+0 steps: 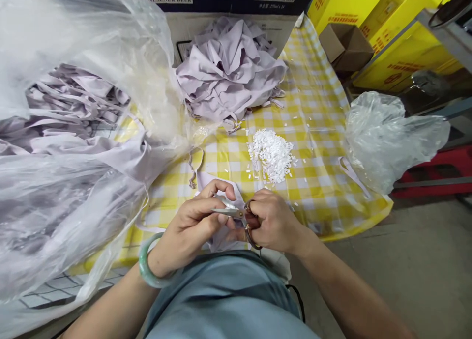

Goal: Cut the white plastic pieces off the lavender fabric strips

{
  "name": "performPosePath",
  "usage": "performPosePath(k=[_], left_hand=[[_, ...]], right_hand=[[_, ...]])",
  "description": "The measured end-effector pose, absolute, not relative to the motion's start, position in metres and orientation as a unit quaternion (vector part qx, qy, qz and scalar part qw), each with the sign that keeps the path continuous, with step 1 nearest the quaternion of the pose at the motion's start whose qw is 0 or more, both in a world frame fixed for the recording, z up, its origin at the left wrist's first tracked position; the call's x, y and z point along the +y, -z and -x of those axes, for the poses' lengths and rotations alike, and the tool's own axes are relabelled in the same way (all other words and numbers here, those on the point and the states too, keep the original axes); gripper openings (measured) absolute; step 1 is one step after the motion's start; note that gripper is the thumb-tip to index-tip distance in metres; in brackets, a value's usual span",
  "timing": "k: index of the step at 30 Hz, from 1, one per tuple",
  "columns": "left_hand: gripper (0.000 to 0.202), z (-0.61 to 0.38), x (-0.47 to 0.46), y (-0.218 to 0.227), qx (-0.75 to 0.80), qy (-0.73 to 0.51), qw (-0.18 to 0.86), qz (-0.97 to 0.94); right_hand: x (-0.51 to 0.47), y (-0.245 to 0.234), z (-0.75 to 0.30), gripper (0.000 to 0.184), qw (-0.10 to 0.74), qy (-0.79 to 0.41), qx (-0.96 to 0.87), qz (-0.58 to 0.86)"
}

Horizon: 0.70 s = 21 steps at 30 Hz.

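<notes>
Scissors [239,213] sit in my right hand [271,218], whose fingers are through the dark handle loops. The blades point left and reach my left hand [199,218], which wears a green bangle. My left fingers are closed around part of a lilac fabric piece [212,181], with a small white bit at the blades; the exact pinch is partly hidden. The rest of that fabric hangs below both hands, against my lap. A thin strap [196,163] trails from it over the yellow checked tablecloth [313,182]. Just beyond my hands lies a heap of small white cut pieces [272,155].
A pile of lilac fabric pieces [232,69] rests against a cardboard box [221,0]. On the left, a large clear plastic bag [92,196] holds more lilac fabric [73,98]. At the right edge stands another clear bag [391,137], with yellow boxes [405,44] behind.
</notes>
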<state>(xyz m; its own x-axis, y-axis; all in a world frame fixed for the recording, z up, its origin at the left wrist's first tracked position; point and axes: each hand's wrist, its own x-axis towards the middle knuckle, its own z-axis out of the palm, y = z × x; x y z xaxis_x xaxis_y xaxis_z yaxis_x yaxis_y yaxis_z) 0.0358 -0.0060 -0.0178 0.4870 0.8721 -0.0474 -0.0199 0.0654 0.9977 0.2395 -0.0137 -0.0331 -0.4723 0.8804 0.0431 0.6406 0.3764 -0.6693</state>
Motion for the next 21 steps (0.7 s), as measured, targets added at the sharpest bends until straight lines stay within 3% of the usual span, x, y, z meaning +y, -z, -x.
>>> performPosePath(k=[21], left_hand=[[0.026, -0.0393, -0.0025, 0.0167, 0.349, -0.334, 0.616, -0.622]], right_hand=[[-0.0163, 0.0294, -0.2407, 0.055, 0.205, -0.313, -0.785, 0.494]])
